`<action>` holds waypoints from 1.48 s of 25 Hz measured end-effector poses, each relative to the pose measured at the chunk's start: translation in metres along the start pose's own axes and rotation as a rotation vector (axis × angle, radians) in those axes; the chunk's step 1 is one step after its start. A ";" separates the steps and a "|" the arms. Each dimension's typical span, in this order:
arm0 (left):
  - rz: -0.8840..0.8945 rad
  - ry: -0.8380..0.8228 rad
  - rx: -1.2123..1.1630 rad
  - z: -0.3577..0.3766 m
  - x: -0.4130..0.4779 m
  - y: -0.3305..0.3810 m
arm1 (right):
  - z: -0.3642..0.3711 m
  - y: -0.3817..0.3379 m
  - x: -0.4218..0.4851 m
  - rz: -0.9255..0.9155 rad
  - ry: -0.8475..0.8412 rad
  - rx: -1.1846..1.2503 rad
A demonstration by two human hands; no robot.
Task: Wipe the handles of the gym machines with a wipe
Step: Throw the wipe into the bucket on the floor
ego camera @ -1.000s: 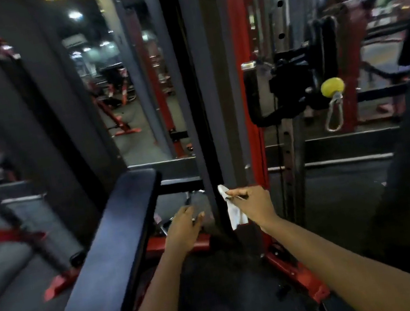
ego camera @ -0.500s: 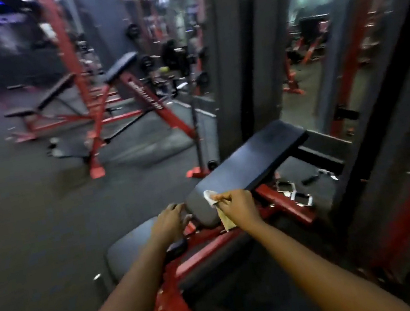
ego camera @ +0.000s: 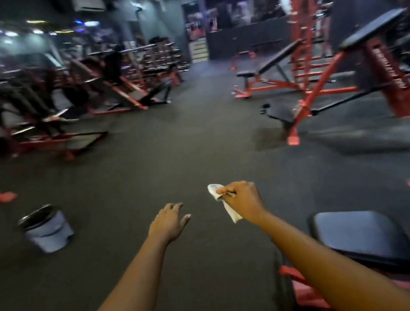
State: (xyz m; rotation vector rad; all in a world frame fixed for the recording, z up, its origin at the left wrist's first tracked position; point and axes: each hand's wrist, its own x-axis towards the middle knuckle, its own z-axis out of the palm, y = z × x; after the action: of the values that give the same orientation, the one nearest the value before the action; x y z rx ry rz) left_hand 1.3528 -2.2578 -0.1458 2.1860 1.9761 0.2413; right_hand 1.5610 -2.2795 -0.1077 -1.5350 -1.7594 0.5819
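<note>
My right hand [ego camera: 241,198] grips a crumpled white wipe [ego camera: 224,204], which hangs down from my fist over the dark floor. My left hand [ego camera: 169,220] is held out beside it, fingers relaxed, touching nothing. Both hands are in open air, apart from any machine. The nearest machine is a black padded seat on a red frame [ego camera: 361,238] at the lower right, below my right forearm. No machine handle is near either hand.
A small grey bin [ego camera: 47,229] stands on the floor to the left. Red-framed benches [ego camera: 320,72] fill the right side, and rows of blurred red machines [ego camera: 78,95] line the left. A wide strip of dark rubber floor [ego camera: 168,140] runs ahead between them.
The view has swung left, away from the cable tower and bench toward the open gym floor. Both hands stayed out in front, the right still holding the wipe.
</note>
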 end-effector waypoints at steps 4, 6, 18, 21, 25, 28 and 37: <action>-0.195 0.068 -0.031 -0.043 -0.010 -0.132 | 0.101 -0.087 0.055 -0.124 -0.148 0.033; -0.279 0.096 -0.055 -0.057 -0.011 -0.190 | 0.149 -0.126 0.081 -0.195 -0.228 0.008; -0.599 0.144 -0.086 -0.123 0.105 -0.490 | 0.437 -0.294 0.305 -0.490 -0.493 -0.042; -0.703 0.177 -0.057 -0.152 0.150 -0.563 | 0.503 -0.343 0.375 -0.527 -0.527 -0.026; -0.763 0.196 -0.070 -0.165 0.211 -0.655 | 0.588 -0.388 0.456 -0.556 -0.580 -0.077; -0.774 0.228 -0.095 -0.170 0.263 -0.733 | 0.656 -0.411 0.517 -0.575 -0.599 -0.089; -0.777 0.201 -0.178 -0.194 0.429 -0.926 | 0.831 -0.472 0.693 -0.493 -0.676 -0.072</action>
State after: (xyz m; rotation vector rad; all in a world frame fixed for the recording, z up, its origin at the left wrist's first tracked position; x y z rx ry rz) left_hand 0.4559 -1.7356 -0.1852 1.1951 2.6102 0.4959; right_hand 0.6002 -1.5939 -0.1387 -0.9225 -2.5793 0.8438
